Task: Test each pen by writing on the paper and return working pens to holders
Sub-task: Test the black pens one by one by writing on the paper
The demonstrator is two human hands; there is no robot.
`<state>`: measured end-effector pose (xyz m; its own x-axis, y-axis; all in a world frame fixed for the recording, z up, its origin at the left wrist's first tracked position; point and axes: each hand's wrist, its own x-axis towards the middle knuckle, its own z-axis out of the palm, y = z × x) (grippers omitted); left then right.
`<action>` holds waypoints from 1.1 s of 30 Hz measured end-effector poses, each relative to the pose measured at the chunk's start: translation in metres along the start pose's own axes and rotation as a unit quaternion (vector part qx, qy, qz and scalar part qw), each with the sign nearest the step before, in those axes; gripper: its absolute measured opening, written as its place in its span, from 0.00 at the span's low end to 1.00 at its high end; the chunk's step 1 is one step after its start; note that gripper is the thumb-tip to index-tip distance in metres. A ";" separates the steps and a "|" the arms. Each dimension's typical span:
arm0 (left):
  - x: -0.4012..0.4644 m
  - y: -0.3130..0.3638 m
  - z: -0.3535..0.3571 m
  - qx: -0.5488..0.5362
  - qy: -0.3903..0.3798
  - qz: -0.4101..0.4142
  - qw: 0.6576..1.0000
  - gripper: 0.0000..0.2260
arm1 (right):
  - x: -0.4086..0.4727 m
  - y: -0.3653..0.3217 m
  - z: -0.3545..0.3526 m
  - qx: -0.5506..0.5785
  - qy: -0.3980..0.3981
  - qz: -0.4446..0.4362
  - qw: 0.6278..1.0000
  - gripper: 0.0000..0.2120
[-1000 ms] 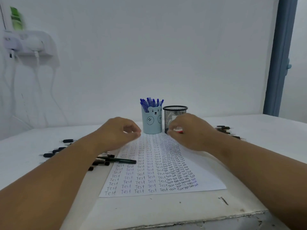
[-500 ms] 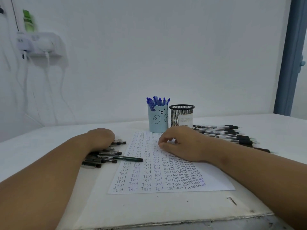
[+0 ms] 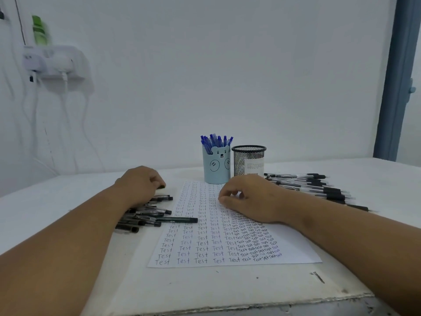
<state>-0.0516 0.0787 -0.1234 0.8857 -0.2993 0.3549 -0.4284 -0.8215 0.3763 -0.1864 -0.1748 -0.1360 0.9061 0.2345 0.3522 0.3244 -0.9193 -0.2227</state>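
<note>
Two hands barely budge from half a second ago: the left hand point(image 3: 140, 185) stays curled over the black pens point(image 3: 145, 216), grip unclear. The right hand point(image 3: 252, 198) still rests loosely curled and empty on the paper point(image 3: 205, 242), near the blue holder point(image 3: 216, 166) and mesh holder point(image 3: 248, 160).
</note>
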 end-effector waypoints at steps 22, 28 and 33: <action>-0.022 0.073 -0.012 -0.838 0.026 -0.058 0.542 0.04 | 0.003 0.010 0.004 0.065 0.111 0.019 0.991 0.13; -0.032 0.090 -0.003 -0.831 -0.061 -0.015 0.552 0.08 | 0.003 -0.001 0.001 0.020 0.186 -0.069 0.980 0.19; -0.037 0.096 -0.001 -0.807 -0.104 0.018 0.582 0.13 | 0.005 0.001 0.002 0.009 0.199 -0.085 0.976 0.07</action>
<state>-0.1258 0.0109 -0.0996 0.8014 -0.4928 0.3391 0.0912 0.6609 0.7449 -0.1809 -0.1742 -0.1361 0.6626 0.2382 0.7101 0.4685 -0.8715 -0.1448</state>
